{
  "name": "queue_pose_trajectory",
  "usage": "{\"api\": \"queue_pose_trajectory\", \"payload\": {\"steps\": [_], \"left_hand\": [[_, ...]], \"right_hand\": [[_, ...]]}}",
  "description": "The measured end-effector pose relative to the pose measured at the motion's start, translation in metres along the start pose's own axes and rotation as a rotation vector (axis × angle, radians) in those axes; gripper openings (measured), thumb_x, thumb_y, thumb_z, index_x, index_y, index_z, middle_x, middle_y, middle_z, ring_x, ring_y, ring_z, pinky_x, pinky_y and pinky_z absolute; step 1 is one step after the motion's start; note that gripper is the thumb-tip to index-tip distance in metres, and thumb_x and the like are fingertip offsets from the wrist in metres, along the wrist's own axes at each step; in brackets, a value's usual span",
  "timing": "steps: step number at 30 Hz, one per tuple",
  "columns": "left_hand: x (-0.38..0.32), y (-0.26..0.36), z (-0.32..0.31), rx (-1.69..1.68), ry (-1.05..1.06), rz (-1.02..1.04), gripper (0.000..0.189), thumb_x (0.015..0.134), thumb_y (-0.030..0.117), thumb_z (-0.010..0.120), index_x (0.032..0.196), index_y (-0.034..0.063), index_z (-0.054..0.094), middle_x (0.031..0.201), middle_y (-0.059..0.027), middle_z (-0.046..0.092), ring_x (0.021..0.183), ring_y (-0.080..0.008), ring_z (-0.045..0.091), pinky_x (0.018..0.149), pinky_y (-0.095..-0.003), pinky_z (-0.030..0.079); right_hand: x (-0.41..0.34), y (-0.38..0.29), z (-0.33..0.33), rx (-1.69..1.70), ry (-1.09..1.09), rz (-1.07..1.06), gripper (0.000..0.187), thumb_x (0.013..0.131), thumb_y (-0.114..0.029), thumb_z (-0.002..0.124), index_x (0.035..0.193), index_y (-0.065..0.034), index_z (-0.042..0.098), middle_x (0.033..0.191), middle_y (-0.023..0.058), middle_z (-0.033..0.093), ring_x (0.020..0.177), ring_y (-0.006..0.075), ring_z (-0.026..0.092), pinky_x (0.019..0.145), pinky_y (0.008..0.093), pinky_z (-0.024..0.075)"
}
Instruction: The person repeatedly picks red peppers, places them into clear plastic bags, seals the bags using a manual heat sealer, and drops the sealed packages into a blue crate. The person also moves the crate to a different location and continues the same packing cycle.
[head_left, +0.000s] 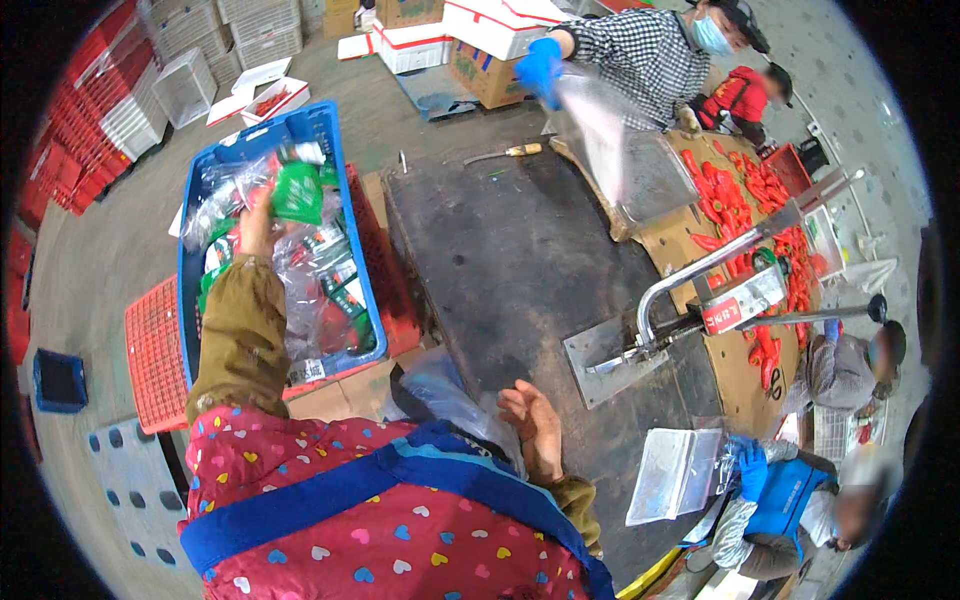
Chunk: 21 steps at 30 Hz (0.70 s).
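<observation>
My left hand (256, 221) reaches into a blue plastic crate (379, 319) at the left and grips a clear plastic packet with a green panel (298, 193). Motion blurs the packet's far end. More clear bags with green and white printed panels (341, 281) fill the crate beneath it. My right hand (536, 427) is held over the near edge of the dark worktable (517, 270), fingers apart and nothing in them. Beside that hand, translucent plastic (450, 394) lies against my apron. A metal bench device with a bent tube arm (652, 315) stands on its plate to the right.
A curved tool with a wooden handle (523, 150) lies at the table's far edge. Red peppers (720, 195) cover cardboard beyond a metal tray (656, 176). A co-worker's blue glove (541, 71) holds blurred plastic; another's glove (750, 465) is near clear bags (675, 474). Red crates (154, 345) flank the blue one.
</observation>
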<state>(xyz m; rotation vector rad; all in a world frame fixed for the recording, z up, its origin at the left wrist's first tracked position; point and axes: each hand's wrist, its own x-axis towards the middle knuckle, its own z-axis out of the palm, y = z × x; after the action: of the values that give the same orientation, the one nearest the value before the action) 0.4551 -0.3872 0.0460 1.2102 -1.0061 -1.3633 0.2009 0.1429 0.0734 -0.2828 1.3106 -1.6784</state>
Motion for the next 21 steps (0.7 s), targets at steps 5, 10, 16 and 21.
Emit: {"api": "queue_pose_trajectory", "payload": {"steps": [5,10,16,21], "left_hand": [[0.115,-0.18,-0.027,0.858,-0.087,-0.097,0.052,0.091,0.044,0.059,0.097,-0.0068,0.068,0.076,-0.0156,0.068,0.07,-0.026,0.068,0.066,-0.0423,0.052],[0.143,-0.245,-0.038,0.718,-0.131,0.052,0.047,0.092,0.041,0.057,0.088,-0.0049,0.069,0.07,-0.0158,0.067,0.067,-0.025,0.066,0.061,-0.0417,0.05],[0.098,-0.175,-0.013,0.486,-0.234,-0.188,0.036,0.092,0.036,0.063,0.095,0.0002,0.07,0.078,-0.0091,0.069,0.063,-0.0197,0.064,0.054,-0.036,0.05],[-0.016,-0.046,0.007,0.93,-0.377,0.36,0.055,0.093,0.03,0.064,0.132,-0.0063,0.049,0.124,-0.0154,0.058,0.098,-0.0256,0.061,0.079,-0.0378,0.052]], "right_hand": [[-0.009,0.015,0.0,0.006,0.095,-0.005,0.052,0.1,-0.038,0.056,0.137,-0.0027,0.049,0.124,0.0122,0.063,0.11,0.0229,0.062,0.094,0.0361,0.0473],[-0.017,0.025,0.01,-0.038,0.131,0.025,0.048,0.101,-0.036,0.056,0.135,-0.0028,0.052,0.121,0.0108,0.064,0.108,0.0198,0.062,0.093,0.0334,0.0474],[-0.004,0.035,0.028,-0.206,0.051,0.077,0.041,0.104,-0.03,0.052,0.134,-0.0024,0.053,0.121,0.0083,0.065,0.104,0.0175,0.062,0.092,0.0302,0.0472],[0.021,0.046,0.052,-0.218,-0.119,0.161,0.037,0.103,-0.027,0.052,0.131,-0.003,0.054,0.12,0.0096,0.065,0.102,0.0175,0.063,0.09,0.0305,0.0491]]}}
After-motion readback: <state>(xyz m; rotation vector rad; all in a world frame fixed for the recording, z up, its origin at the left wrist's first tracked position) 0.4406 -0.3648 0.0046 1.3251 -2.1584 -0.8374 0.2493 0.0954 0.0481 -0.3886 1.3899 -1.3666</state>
